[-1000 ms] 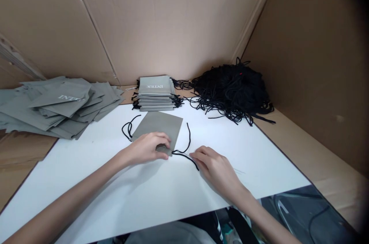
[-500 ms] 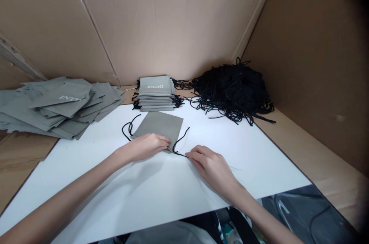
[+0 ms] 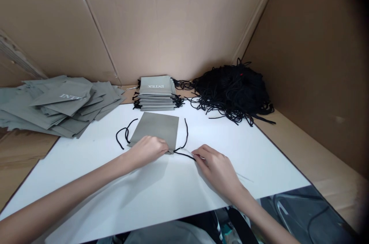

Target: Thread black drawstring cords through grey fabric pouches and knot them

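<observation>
A plain grey drawstring pouch (image 3: 157, 126) lies flat on the white board in front of me. My left hand (image 3: 151, 148) is closed on its near edge, close to the right corner, with fingertips pressing the fabric. Black cord ends (image 3: 123, 134) stick out at the pouch's left side. From the near right corner come more black cord ends (image 3: 186, 132). My right hand (image 3: 211, 161) pinches a thin, pale wire-like strand that reaches the cord; its tail (image 3: 245, 177) shows beyond the hand. One cord end stops at the right fingertips, and whether they grip it is unclear.
Loose grey pouches (image 3: 60, 109) are heaped at the left. A neat stack of corded pouches marked INTEX (image 3: 155, 86) stands at the back. Right of it lies a tangled pile of black cords (image 3: 230, 90). Cardboard walls (image 3: 178, 25) enclose the white board (image 3: 121, 205).
My right hand has moved slightly right, away from the pouch. The pouch has turned a little and shifted left, its cord ends moving with it. My left hand stays on its near edge.
</observation>
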Tool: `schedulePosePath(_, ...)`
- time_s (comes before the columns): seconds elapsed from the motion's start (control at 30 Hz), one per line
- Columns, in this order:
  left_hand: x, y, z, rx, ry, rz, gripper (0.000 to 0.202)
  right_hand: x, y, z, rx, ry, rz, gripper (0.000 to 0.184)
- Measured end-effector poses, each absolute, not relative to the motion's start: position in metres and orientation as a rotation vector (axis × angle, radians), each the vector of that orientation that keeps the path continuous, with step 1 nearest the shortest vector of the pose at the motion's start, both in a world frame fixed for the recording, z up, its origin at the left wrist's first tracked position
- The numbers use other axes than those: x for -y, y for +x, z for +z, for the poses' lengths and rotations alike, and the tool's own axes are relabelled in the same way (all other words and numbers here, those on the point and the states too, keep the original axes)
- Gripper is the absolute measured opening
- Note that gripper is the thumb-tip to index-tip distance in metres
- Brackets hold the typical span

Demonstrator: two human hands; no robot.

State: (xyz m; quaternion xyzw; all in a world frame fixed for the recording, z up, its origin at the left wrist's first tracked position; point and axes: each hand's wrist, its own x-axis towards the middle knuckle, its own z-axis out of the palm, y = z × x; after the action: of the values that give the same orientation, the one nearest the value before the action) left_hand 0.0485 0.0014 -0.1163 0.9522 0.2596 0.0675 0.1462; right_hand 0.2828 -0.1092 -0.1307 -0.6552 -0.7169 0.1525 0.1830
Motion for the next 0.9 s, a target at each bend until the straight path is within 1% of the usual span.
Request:
schedulePosePath(0.17,-0.003,0.05,-0.118,-0.764,2.688,0.221,0.032,0.11,0.281,-0.127,2.055,-1.749,0.531,0.025)
schedulePosePath(0.3,-0.003,0.049,-0.114,-0.785,2.646,0.255,0.027,0.11,0.28,-0.125,2.058,-1.642,0.463,0.026)
schedulePosePath(0.43,-0.001,0.044,-0.105,-0.822,2.63,0.325,0.027,0.11,0.28,-0.121,2.06,-1.585,0.437,0.024)
schedulePosePath(0.6,0.006,0.041,-0.097,-0.847,2.585,0.527,0.021,0.111,0.276,-0.115,1.971,-1.541,0.552,0.023)
schedulePosePath(0.73,0.008,0.04,-0.097,-0.841,2.529,0.582,0.015,0.111,0.272,-0.114,1.923,-1.532,0.641,0.021)
schedulePosePath(0.8,0.008,0.04,-0.098,-0.848,2.524,0.567,0.017,0.11,0.271,-0.114,1.919,-1.535,0.658,0.02)
schedulePosePath(0.9,0.008,0.039,-0.1,-0.765,2.608,0.509,0.028,0.109,0.27,-0.114,1.925,-1.535,0.675,0.019)
